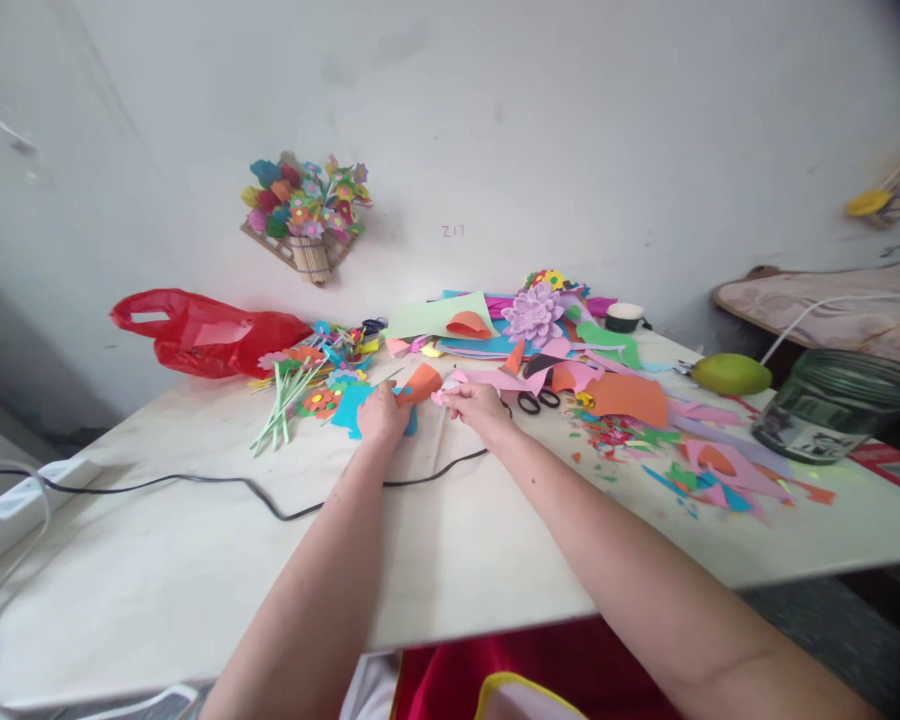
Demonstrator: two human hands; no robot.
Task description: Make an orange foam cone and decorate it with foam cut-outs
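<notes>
My left hand (382,412) is closed on a rolled orange foam sheet piece (422,381), over blue foam cut-outs (351,405) lying on the table. The fingers of my right hand (481,408) pinch a small pink foam piece (447,387), just right of the orange one. Black-handled scissors (538,400) lie to the right of that hand. Left of my left hand are pale green stems (281,400) and foam flowers (322,403).
A black cable (255,490) crosses the white table (195,580) to a power strip (26,505). Foam scraps (720,470) and a glass jar (832,405) are at right, near a green oval object (731,373). A red plastic bag (210,335) lies at back left.
</notes>
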